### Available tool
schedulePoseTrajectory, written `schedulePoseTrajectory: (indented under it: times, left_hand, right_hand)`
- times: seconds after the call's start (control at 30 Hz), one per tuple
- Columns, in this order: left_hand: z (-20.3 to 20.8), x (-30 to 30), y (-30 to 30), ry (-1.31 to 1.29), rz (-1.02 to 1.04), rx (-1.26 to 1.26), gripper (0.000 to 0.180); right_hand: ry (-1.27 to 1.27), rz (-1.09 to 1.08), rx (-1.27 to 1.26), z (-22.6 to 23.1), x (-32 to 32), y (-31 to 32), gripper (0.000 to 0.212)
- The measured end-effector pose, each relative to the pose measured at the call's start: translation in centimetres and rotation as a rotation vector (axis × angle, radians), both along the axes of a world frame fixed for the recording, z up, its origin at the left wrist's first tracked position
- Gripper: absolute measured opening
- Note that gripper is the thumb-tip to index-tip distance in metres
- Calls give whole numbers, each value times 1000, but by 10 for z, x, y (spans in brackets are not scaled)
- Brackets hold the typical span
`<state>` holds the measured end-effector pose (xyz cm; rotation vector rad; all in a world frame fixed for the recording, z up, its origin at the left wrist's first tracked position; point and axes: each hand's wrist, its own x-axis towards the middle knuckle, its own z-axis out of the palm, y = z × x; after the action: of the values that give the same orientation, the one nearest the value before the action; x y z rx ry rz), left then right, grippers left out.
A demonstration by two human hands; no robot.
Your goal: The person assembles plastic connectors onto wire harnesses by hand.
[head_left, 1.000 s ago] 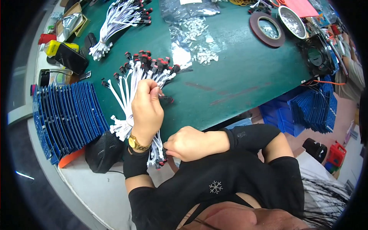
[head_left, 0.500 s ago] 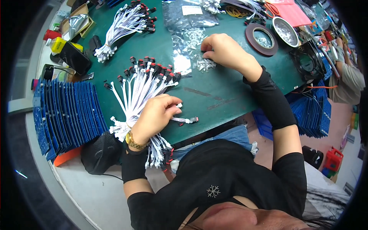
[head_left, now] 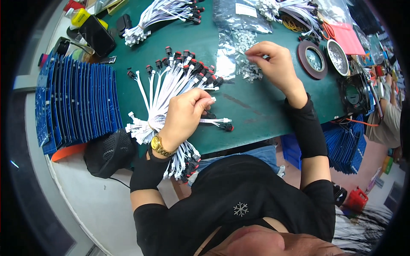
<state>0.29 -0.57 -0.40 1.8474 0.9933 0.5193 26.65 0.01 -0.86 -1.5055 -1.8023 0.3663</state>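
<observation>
Moved up from beside the left wrist since one second ago, the right hand point(head_left: 275, 64) is now held over a pile of small clear plastic pieces point(head_left: 251, 73) in the head view. Its thumb and forefinger are brought close together; whether a piece is pinched between them cannot be told.

By the left hand point(head_left: 185, 113), a small white connector point(head_left: 213, 99) is pinched between thumb and forefinger. Below that hand, a short white cable point(head_left: 209, 121) is seen, ended by a black-and-red plug point(head_left: 227, 127). The two hands are kept well apart.

On the green table point(head_left: 265, 123), a fanned bundle of white cables point(head_left: 164, 96) is laid just left of the left hand and partly covered by it. More cables point(head_left: 183, 160) are hung past the near edge, beside the gold watch point(head_left: 159, 145). At far left, blue circuit boards point(head_left: 79, 102) are stood in a row. Right of the pile, a tape roll point(head_left: 303, 62) is placed near a white bowl point(head_left: 328, 53) and a black fan point(head_left: 353, 94).
</observation>
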Motion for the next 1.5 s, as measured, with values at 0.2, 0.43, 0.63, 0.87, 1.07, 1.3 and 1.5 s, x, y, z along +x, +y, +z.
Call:
schedulePoseTrajectory:
  times: [0.2,0.43,0.63,0.87,1.07,1.3,1.5]
  left_hand:
    - [-4,-3,-1,-153,123,25,8]
    - [5,-10,-7,-315,173,-112,8]
    - [5,-22,-12,-586,143,-332,9]
    - [6,-21,-13,-594,116,-342,9]
    - [7,-20,-14,-576,129,-346,9]
    - [6,-20,-16,-557,133,-315,9]
    - [8,-20,-15,-547,131,-311,9]
  right_hand:
    - [790,247,-262,26,-60,-13,14]
    - [753,347,-144,13,-88,-20,13]
    - [817,354,-229,20,-89,-29,10]
    - [665,416,-88,15,-90,-30,6]
    - [565,400,-59,16,-87,-31,6]
    - [556,354,-96,18,-87,-34,5]
    - [533,342,-81,17,-89,-33,4]
